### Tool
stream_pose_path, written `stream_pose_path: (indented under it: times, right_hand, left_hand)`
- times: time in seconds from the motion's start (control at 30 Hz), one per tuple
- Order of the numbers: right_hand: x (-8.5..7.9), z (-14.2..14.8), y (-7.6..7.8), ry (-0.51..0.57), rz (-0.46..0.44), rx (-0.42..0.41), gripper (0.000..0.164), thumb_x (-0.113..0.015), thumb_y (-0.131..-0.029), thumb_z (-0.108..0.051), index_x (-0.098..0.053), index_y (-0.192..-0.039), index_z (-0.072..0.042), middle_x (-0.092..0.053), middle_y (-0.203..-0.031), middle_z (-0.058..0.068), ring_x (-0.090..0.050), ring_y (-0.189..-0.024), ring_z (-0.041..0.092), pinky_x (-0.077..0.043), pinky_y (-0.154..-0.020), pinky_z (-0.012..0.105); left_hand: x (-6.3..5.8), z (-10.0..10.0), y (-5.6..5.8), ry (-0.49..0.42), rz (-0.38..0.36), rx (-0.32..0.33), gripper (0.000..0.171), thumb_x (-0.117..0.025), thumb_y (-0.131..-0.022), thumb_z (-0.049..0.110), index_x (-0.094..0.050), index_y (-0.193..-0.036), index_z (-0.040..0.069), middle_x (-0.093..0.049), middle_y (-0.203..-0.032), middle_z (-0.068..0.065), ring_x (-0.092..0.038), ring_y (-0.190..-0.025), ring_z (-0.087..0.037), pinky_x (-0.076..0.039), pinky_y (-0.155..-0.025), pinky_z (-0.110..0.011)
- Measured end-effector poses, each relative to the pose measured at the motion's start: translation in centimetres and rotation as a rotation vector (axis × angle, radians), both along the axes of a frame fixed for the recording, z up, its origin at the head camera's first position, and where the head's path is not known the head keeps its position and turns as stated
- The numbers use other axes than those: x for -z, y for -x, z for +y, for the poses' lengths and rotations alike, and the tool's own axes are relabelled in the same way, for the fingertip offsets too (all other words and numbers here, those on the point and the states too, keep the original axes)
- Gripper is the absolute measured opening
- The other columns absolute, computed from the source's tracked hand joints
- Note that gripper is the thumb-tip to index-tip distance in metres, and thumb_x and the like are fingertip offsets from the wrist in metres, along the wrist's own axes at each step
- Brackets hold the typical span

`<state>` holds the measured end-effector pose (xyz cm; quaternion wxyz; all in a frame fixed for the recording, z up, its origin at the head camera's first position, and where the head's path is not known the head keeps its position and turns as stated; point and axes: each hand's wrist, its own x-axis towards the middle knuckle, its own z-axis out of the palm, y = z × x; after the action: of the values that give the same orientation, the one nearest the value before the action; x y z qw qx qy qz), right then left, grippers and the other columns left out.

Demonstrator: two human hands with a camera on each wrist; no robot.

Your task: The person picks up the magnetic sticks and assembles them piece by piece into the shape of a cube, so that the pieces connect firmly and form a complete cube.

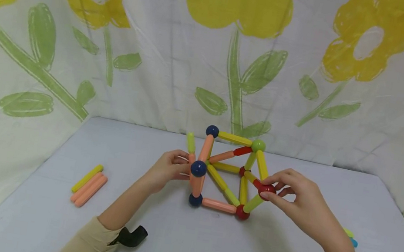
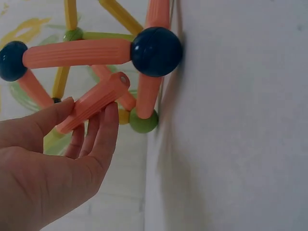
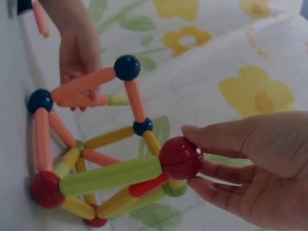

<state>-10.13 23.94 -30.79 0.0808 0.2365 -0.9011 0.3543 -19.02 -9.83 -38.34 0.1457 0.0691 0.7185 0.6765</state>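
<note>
A frame of magnetic building rods and balls stands on the table, with dark blue balls on its left side and red and green ones on its right. My left hand pinches a salmon-pink magnetic rod between thumb and fingers, close behind the near blue ball. A light green rod extends from the pink rod's far end. The pink rod's free end appears apart from the balls in the left wrist view. With thumb and fingertips, my right hand holds a red ball joined to a green rod.
A yellow rod and two pink rods lie side by side on the white table at left. Green and blue rods are partly hidden behind the right forearm. A flower-patterned cloth hangs along the back edge.
</note>
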Motion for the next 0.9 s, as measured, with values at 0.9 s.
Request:
stream_pose_path:
  times: [0.9]
  right_hand:
    - [-0.1,-0.3,0.0,0.004,-0.006,-0.001,0.02,-0.086,-0.089,-0.012,-0.077,-0.106,-0.018,-0.07,-0.107,-0.006,-0.067,-0.089,0.006,-0.061,-0.081,0.023]
  left_hand:
    - [1.9,1.3,0.1,-0.022,0.008,0.094,0.043,-0.058,-0.105,0.004,-0.055,-0.144,-0.011,-0.066,-0.132,-0.025,-0.069,-0.103,-0.015,-0.061,-0.098,-0.042]
